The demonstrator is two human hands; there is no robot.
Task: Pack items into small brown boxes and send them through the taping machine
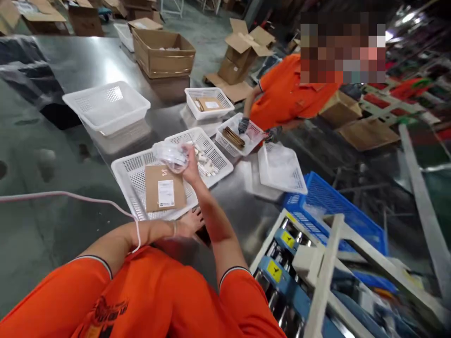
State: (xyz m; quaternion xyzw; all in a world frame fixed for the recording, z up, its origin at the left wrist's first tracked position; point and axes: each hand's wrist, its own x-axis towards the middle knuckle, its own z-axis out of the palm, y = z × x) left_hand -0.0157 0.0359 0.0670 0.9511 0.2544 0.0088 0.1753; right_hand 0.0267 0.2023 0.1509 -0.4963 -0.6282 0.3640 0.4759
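My right hand (190, 165) is closed on a clear plastic bag (171, 156) with whitish contents I cannot make out. It holds the bag over a white perforated basket (128, 176). In that basket lies a flat brown cardboard package (151, 188) with a white label (166, 193). Just behind, another white basket (220, 164) holds many small white pieces (207, 164). My left hand (190, 223) rests on the metal table (232, 206) beside the near basket's corner, fingers spread and nothing seen in them.
Across the table a co-worker in orange (285, 94) reaches a gloved hand (243, 125) into a basket of brown packages (233, 138). A cardboard box (164, 54) and a white tray (105, 105) stand further back. At right are a blue crate (345, 211) and a roller conveyor (278, 267).
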